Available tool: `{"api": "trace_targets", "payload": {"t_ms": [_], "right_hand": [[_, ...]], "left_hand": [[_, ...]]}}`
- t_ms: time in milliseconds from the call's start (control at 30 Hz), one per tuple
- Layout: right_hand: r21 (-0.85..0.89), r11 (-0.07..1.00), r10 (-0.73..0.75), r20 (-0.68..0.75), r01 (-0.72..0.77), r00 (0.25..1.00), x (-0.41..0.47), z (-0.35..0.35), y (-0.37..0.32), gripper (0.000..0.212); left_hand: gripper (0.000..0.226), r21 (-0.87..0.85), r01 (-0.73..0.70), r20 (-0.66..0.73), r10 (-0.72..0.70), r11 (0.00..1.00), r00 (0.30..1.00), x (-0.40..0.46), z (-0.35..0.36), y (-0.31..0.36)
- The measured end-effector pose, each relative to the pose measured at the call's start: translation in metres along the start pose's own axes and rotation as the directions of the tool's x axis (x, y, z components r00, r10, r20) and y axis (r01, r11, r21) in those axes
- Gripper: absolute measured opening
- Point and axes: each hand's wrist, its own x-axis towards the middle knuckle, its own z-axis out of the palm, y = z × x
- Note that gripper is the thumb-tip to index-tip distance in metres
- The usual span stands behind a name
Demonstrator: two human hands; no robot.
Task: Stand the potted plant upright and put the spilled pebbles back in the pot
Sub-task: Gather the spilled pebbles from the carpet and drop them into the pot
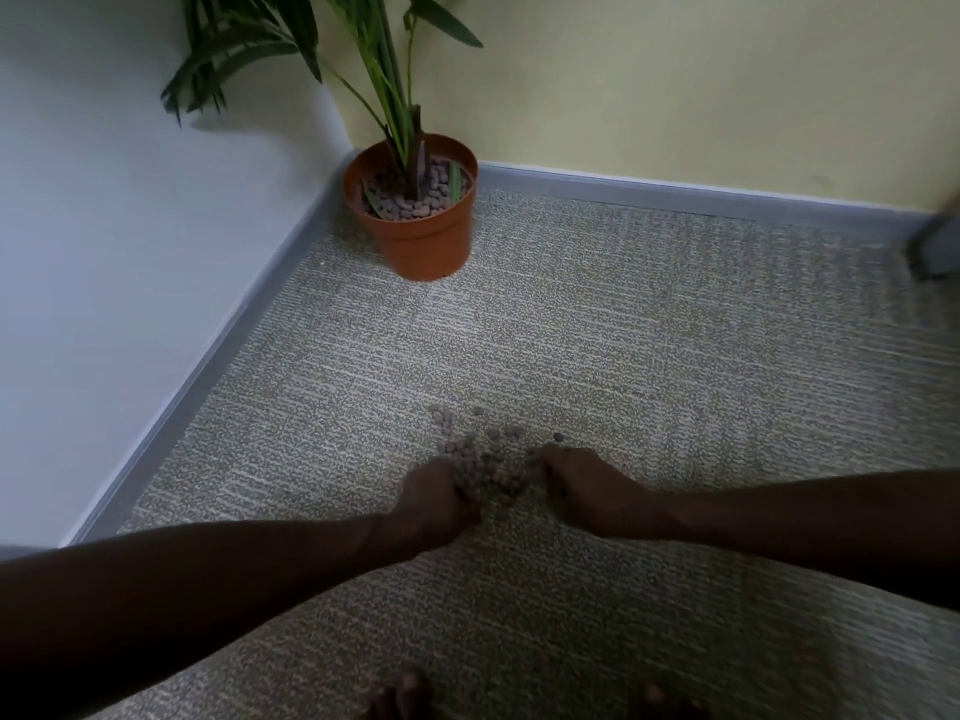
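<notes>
The terracotta-coloured plastic pot (422,236) stands upright in the room's corner, with green palm leaves (384,70) rising from it and brown clay pebbles inside. A heap of spilled pebbles (485,462) lies on the carpet, well in front of the pot. My left hand (439,498) and my right hand (582,491) rest on the carpet at either side of the heap, fingers curled inward against the pebbles. Whether either hand holds pebbles is hidden by the fingers. A few loose pebbles (441,415) lie just beyond the heap.
Grey speckled carpet (649,356) covers the floor. A white wall (130,226) with a grey skirting board runs along the left, a yellow wall (701,85) along the back. A dark object (935,246) sits at the right edge. Bare toes (405,698) show at the bottom.
</notes>
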Motion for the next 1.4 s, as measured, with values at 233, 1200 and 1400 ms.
{"api": "trace_targets", "payload": {"t_ms": [233, 1200, 1400], "right_hand": [[-0.027, 0.999, -0.032, -0.087, 0.03, 0.996, 0.019, -0.03, 0.018, 0.049], [-0.413, 0.879, -0.227, 0.079, 0.239, 0.971, 0.058, -0.002, -0.011, 0.086], [-0.335, 0.907, -0.241, 0.08, 0.254, 0.967, 0.07, 0.003, -0.023, 0.058]], "left_hand": [[0.056, -0.081, -0.005, -0.183, -0.01, 0.997, 0.983, 0.01, -0.027, -0.02], [0.021, 0.095, -0.425, -0.16, 0.435, 0.9, 0.886, 0.026, -0.016, -0.012], [0.025, 0.065, -0.435, -0.135, 0.44, 0.898, 0.888, 0.026, -0.021, -0.007]]}}
